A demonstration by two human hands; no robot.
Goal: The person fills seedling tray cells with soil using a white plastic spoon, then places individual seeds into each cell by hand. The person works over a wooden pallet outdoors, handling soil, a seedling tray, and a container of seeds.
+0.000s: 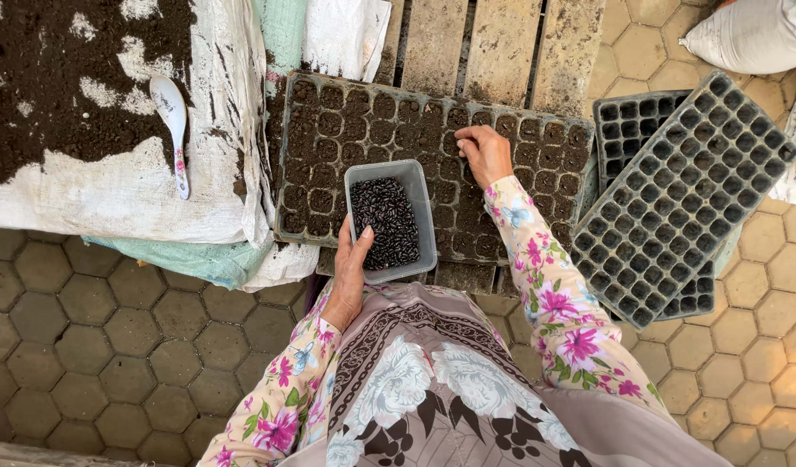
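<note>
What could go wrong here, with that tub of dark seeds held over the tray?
1. The left hand grips the seed tub by one edge only; it might tip and spill seeds across the soil-filled tray.
2. The right hand works among small look-alike cells, so one could get skipped or filled twice.

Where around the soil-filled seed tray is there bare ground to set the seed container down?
Bare paving lies lower left, below the soil-covered sack. Another free patch lies lower right, beyond the empty trays. It is crowded around the filled tray, between sack, container and both hands.
</note>
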